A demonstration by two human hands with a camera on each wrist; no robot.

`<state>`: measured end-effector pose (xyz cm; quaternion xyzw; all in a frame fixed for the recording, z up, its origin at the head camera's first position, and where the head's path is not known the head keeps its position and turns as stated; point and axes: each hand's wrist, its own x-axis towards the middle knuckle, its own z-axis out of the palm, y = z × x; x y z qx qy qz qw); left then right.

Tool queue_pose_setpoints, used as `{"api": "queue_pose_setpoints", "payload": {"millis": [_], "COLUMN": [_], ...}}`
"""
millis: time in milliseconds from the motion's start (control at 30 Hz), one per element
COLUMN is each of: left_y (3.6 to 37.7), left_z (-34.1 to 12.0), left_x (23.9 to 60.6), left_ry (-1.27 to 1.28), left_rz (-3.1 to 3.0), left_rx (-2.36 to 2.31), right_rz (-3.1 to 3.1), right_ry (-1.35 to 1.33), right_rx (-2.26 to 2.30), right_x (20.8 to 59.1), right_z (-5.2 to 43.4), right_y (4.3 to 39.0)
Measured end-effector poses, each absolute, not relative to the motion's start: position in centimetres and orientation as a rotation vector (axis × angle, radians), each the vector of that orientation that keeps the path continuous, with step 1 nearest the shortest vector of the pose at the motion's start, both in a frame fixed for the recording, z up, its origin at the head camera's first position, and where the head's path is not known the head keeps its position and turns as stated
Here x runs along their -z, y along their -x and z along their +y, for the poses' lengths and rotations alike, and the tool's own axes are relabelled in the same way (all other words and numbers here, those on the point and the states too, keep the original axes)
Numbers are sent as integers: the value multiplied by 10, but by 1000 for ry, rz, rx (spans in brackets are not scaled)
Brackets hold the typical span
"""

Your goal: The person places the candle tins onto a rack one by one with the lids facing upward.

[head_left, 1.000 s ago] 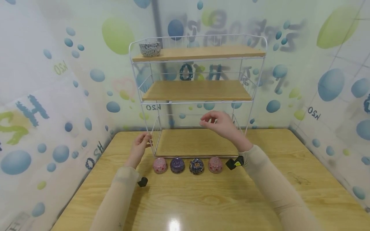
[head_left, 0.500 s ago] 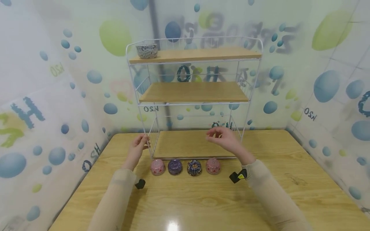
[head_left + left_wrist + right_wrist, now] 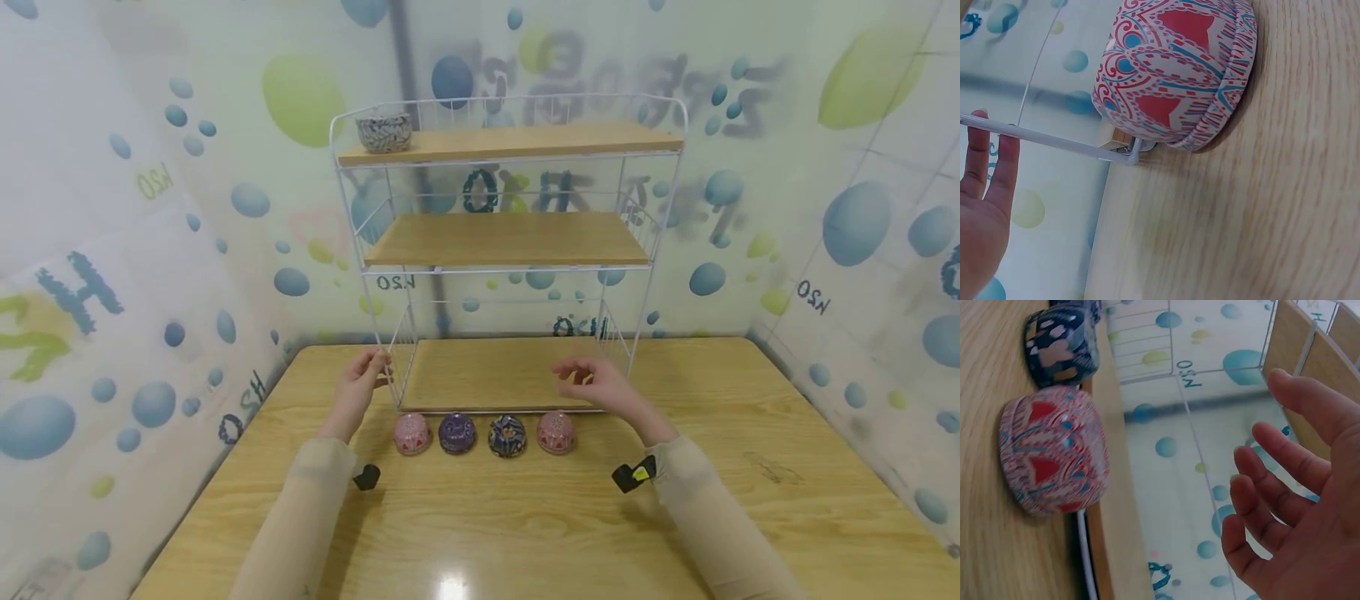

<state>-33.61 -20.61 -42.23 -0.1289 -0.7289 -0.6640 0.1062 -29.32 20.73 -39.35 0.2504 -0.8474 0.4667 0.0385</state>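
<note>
Four patterned bowls lie upside down in a row on the table, in front of a white wire rack [image 3: 647,250] with three wooden shelves: a pink one [image 3: 412,433], a purple one [image 3: 457,432], a dark blue one [image 3: 507,435] and another pink one [image 3: 556,432]. My left hand [image 3: 366,377] rests at the rack's left front post. Its straight fingers [image 3: 991,169] touch the wire [image 3: 1060,141] beside the pink bowl [image 3: 1179,69]. My right hand [image 3: 594,385] hovers empty over the bottom shelf, just behind the right pink bowl [image 3: 1054,450]. Its fingers [image 3: 1272,481] are relaxed and loosely bent.
A fifth bowl [image 3: 384,132], grey patterned, stands upright at the left end of the top shelf. The middle shelf [image 3: 506,237] and bottom shelf [image 3: 487,375] hold nothing. Bubble-patterned walls close in the wooden table [image 3: 525,517] on three sides.
My right hand has come down and back from mid-rack height to just above the bottom shelf's front right. The left hand has stayed at the post.
</note>
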Motion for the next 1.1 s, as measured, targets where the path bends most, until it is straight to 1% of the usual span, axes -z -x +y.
{"api": "queue_pose_setpoints", "payload": {"millis": [100,400,700,867,1100], "left_y": [344,344,345,344,344], "left_z": [-208,-208,-207,-208,-207], "left_x": [430,433,434,434,434], "left_ry": [385,404,360,379,379], "left_rz": [-2121,-2122,-2094,-2103,-2098], "left_rx": [1951,1937,1960,1941,1942], "right_rz": [-2607,-2671,-2726,-2775,-2852], "right_ry": [-811,-919,-1005,-1009,-967], "right_rx": [-1456,-1523,-1491,-1499,-1464], "right_x": [404,425,448,458,460], "right_z": [216,227,225,222,221], "right_y": [299,300,302,303,303]}}
